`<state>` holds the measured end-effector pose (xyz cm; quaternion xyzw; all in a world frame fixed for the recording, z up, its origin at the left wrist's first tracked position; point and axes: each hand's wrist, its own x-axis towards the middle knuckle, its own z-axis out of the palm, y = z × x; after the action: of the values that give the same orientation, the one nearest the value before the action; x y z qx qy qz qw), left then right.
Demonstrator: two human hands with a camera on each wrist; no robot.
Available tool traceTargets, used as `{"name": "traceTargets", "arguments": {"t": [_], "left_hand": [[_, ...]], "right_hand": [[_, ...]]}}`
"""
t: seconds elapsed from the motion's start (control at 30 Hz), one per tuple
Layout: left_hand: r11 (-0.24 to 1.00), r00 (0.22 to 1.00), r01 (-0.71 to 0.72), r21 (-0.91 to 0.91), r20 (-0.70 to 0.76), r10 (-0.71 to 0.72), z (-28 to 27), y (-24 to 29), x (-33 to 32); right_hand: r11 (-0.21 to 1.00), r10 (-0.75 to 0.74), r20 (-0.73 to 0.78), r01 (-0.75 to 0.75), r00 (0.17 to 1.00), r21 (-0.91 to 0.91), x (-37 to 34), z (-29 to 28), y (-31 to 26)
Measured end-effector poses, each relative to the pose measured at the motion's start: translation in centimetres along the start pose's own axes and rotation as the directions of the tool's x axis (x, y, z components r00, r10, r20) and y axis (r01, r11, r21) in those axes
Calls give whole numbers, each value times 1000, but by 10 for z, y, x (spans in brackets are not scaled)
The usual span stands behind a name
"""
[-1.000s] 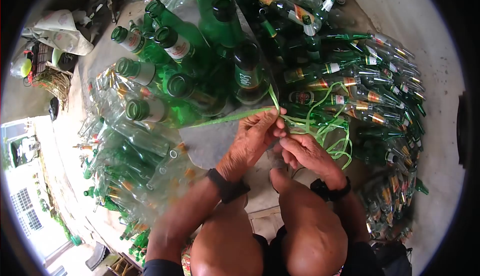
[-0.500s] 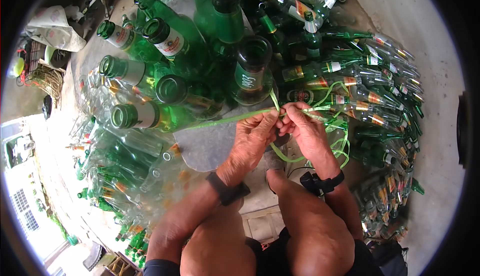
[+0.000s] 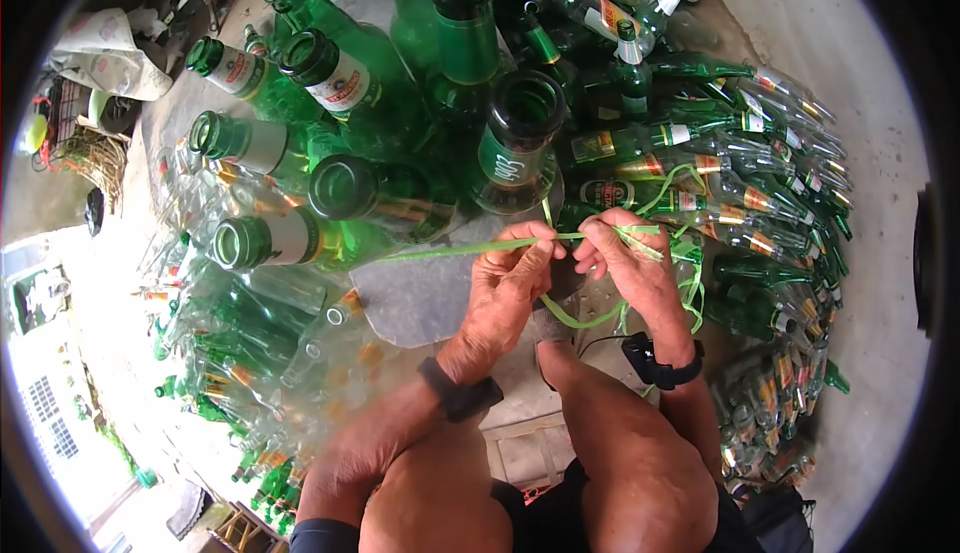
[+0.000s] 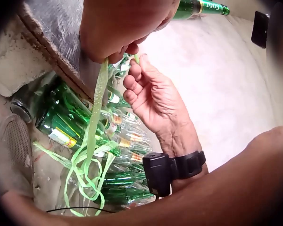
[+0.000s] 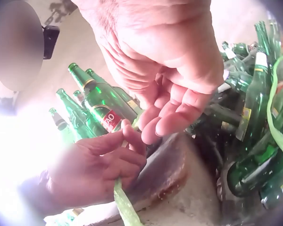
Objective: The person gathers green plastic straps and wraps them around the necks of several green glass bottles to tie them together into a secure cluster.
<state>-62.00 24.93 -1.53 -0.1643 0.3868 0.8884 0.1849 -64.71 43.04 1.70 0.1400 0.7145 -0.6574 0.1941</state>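
In the head view my left hand (image 3: 508,291) pinches a light green plastic strap (image 3: 440,251) between thumb and forefinger. The strap runs tight from there along the base of a group of upright green glass bottles (image 3: 515,153). Just to the right, my right hand (image 3: 638,271) pinches the strap too, and short strap ends stick out over its fingers. Both sets of fingertips are close together, with a short stretch of strap between them. From the left hand a strip (image 4: 95,106) hangs down to a loose tangle (image 4: 87,176) in the left wrist view.
The upright bottles stand on a grey slab (image 3: 415,298) with a worn edge. Lying bottles (image 3: 740,203) are piled to the right, and more clear and green bottles (image 3: 250,303) lie at the left. My knees (image 3: 635,463) are bent below the hands.
My right hand has risen from below the left hand to beside it, then drawn slightly right with the strap ends in its fingers. The left hand keeps its pinch. The head view has shifted a little.
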Motion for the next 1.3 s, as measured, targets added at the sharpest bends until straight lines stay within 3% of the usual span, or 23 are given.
{"name": "traceTargets", "arguments": {"t": [0.1, 0.2, 0.33, 0.43, 0.47, 0.53, 0.57, 0.7, 0.83, 0.97, 1.13, 1.27, 1.3], "left_hand": [[988, 997, 19, 153, -77, -7, 2, 2, -1], [980, 996, 15, 198, -86, 3, 3, 4, 0], [970, 994, 2, 244, -110, 25, 11, 11, 0], [963, 989, 16, 270, -147, 25, 11, 12, 2], [980, 992, 25, 196, -125, 0, 11, 12, 3], [992, 995, 34, 120, -102, -21, 11, 12, 3], [997, 992, 60, 43, -118, -54, 12, 13, 2], [984, 988, 141, -105, -55, -148, 9, 13, 5], [979, 986, 155, -130, -45, -162, 7, 15, 6], [966, 962, 212, -148, -141, -233, 11, 19, 6], [949, 898, 279, -147, -310, -312, 27, 29, 8], [957, 959, 256, 138, -162, -233, 9, 28, 10], [936, 967, 254, 244, -96, -237, 8, 32, 11]], "right_hand": [[988, -92, 40, 97, 995, -117, -2, -1, -15], [970, -95, 87, 112, 992, -216, -1, 3, -38], [976, -59, 130, 84, 990, -199, 14, 7, -49], [1000, -19, 251, 23, 968, -12, 21, 8, -49], [1000, -19, 253, 23, 967, -13, 22, 7, -46], [977, -35, 314, -34, 949, 212, 24, 5, -39], [963, -23, 276, -53, 961, 265, 27, 2, -26], [945, 86, 283, -168, 955, 281, 32, 9, -7], [922, 41, 302, -153, 952, 357, 36, 20, 7], [889, 146, 204, -219, 968, 401, 31, 24, 3], [863, 21, 247, -142, 969, 486, 29, 19, 11], [894, 31, 286, -154, 958, 421, 29, 15, -1], [946, 53, 283, -139, 958, 293, 28, 14, -11]]}}
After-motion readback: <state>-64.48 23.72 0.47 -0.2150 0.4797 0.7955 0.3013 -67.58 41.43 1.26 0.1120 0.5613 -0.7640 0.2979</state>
